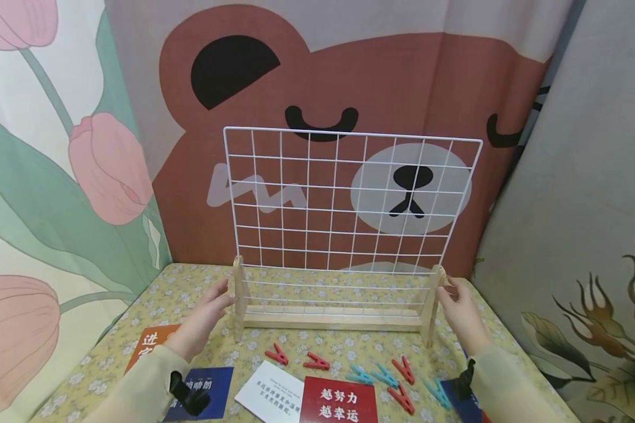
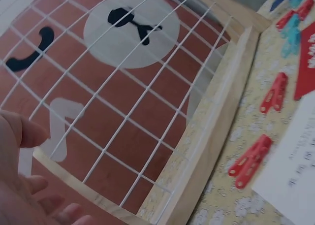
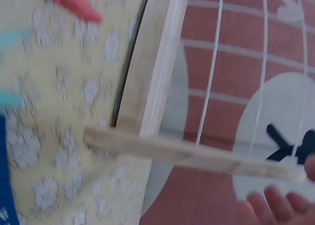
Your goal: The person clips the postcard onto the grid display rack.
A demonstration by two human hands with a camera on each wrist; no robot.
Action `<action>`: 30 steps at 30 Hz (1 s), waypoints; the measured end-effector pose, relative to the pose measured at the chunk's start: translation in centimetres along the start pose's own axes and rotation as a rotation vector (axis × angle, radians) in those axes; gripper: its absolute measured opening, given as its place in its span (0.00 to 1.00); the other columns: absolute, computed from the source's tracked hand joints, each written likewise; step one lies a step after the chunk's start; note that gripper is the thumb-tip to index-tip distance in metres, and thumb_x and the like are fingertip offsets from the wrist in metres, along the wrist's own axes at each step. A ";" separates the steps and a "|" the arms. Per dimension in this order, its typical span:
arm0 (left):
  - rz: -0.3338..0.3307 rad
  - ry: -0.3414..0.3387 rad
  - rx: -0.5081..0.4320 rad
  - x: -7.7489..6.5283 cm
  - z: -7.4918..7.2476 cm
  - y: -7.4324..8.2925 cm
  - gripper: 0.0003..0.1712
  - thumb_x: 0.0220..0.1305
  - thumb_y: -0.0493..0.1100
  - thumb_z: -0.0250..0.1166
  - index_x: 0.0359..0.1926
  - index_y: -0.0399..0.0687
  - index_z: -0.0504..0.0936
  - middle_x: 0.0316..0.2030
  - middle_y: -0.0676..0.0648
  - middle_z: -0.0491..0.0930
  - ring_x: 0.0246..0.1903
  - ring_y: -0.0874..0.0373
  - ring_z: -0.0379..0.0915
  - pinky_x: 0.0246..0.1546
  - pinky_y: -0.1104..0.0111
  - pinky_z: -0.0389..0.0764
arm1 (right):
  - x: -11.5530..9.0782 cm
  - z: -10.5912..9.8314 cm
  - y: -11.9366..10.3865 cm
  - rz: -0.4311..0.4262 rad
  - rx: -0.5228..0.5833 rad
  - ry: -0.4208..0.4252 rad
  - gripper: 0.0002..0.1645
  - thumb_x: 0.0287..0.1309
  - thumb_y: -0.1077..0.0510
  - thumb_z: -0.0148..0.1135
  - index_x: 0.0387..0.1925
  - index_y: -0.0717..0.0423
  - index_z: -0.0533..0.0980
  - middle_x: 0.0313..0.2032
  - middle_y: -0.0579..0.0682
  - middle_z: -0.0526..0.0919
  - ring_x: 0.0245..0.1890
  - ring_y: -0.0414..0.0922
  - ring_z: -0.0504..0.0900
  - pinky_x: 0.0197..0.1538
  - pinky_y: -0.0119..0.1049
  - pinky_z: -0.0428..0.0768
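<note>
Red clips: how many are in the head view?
4: one clip just beyond the white card, another just beyond the red card, two at the red card's right, one farther, one nearer. The right sleeve may hide more.

Back edge of the table point(image 1: 186, 286): wire grid point(image 1: 307, 208) bars the middle; passage over its top or round its ends
Left post point(image 1: 239, 299): left hand point(image 1: 203, 314) just beside it; open cloth toward the back left corner
Right post point(image 1: 431, 305): right hand point(image 1: 460, 308) fills room toward the right edge
Wooden bar point(image 1: 333, 320): narrow bare lane between it and the clips point(image 1: 317, 362)
Front edge: cards point(image 1: 338, 396) and clips crowd the middle; sleeves point(image 1: 137, 385) block both sides
</note>
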State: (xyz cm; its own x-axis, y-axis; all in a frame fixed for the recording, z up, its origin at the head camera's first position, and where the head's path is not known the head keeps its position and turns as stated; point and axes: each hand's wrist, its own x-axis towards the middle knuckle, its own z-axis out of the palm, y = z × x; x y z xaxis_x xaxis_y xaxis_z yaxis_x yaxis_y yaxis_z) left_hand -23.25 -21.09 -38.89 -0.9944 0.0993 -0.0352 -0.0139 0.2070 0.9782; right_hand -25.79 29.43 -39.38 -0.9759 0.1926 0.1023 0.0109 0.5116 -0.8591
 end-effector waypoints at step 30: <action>0.311 -0.420 0.821 -4.0 12.3 -3.9 0.33 0.53 0.59 0.71 0.55 0.46 0.79 0.51 0.46 0.77 0.52 0.46 0.72 0.49 0.52 0.74 | -9.7 16.3 -4.5 -0.451 -0.513 -0.570 0.20 0.62 0.48 0.62 0.54 0.48 0.77 0.50 0.45 0.80 0.50 0.48 0.78 0.50 0.49 0.77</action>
State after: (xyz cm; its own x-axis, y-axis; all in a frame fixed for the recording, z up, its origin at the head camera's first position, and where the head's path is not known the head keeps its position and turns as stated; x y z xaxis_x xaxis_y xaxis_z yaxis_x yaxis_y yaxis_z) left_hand -17.96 -10.34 -45.07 -0.8207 0.5709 -0.0255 0.4789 0.7114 0.5145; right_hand -19.94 11.59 -44.71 -0.8694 -0.4940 -0.0065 -0.4379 0.7766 -0.4528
